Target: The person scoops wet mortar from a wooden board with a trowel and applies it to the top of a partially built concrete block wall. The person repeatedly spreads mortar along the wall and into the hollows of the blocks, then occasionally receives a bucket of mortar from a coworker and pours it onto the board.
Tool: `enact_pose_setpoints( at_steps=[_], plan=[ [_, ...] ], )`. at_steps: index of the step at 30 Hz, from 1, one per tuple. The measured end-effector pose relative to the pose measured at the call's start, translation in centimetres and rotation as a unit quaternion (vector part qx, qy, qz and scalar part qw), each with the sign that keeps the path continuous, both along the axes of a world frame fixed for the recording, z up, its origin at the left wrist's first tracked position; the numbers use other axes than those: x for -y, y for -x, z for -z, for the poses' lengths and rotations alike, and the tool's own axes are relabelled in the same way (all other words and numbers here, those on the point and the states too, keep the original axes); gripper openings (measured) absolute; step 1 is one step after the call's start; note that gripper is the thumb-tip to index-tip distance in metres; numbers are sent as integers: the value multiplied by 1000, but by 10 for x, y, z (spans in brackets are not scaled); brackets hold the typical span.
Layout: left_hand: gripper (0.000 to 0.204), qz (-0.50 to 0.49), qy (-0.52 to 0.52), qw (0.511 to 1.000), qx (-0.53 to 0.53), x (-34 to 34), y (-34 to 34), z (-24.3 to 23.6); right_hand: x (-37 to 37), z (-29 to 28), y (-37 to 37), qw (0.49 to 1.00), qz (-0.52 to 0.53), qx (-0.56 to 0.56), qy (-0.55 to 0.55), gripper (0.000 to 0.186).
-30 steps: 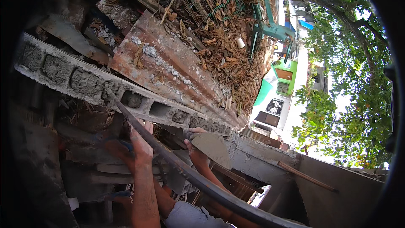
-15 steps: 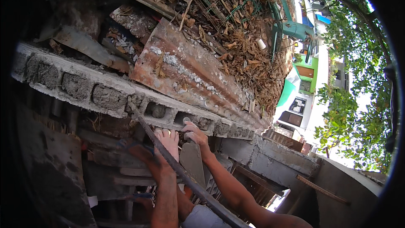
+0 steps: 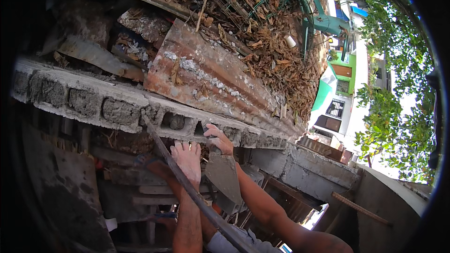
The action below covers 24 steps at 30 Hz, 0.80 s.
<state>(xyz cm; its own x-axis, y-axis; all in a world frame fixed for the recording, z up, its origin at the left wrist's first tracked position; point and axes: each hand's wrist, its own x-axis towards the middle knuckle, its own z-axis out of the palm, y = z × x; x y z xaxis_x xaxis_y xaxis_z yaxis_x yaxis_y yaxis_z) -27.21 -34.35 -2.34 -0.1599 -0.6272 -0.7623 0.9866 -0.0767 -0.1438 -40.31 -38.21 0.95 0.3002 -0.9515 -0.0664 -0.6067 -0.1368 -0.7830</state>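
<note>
A row of grey hollow concrete blocks (image 3: pixel 84 98) runs across the view, some cells packed with mortar and others hollow. My left hand (image 3: pixel 187 160), whitened with dust, lies against the lower side of the blocks with its fingers stretched out and nothing in it. Just right of it, my right hand (image 3: pixel 220 141) is closed round the handle of a trowel, at the edge of a hollow cell. Below that hand hangs the trowel's grey, mortar-smeared blade (image 3: pixel 224 178). A dark steel bar (image 3: pixel 180 171) rises from the blocks and passes in front of my left forearm.
Beyond the blocks lie a rusty corrugated sheet (image 3: pixel 197 72), dry leaves (image 3: pixel 276 72) and a green plastic chair (image 3: pixel 328 22). Below are wooden planks (image 3: pixel 126 175) and a leaning board (image 3: pixel 56 173). A ribbed rusty rod (image 3: pixel 361 208) sticks out at the lower right.
My right hand has moved slightly up along the blocks, and the trowel blade has turned to show more of its face. My left hand stays against the blocks, its fingers a little more spread.
</note>
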Motion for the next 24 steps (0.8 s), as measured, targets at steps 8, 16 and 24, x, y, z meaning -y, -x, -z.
enact_pose_setpoints(
  at_steps=[8, 16, 24],
  plan=[
    [50, -8, 65, 998, -11, -5, -2, 15, -10, -22, 6, 998, 17, 22, 47, 25],
    [86, -2, 55, 998, 11, -4, 2, 8, 3, -4, -3, 996, 69, 18, 55, 24],
    [57, -152, 224, 955, -119, -10, 10, 28, -21, -61, 27, 960, 274, 16, 56, 16]
  ],
)
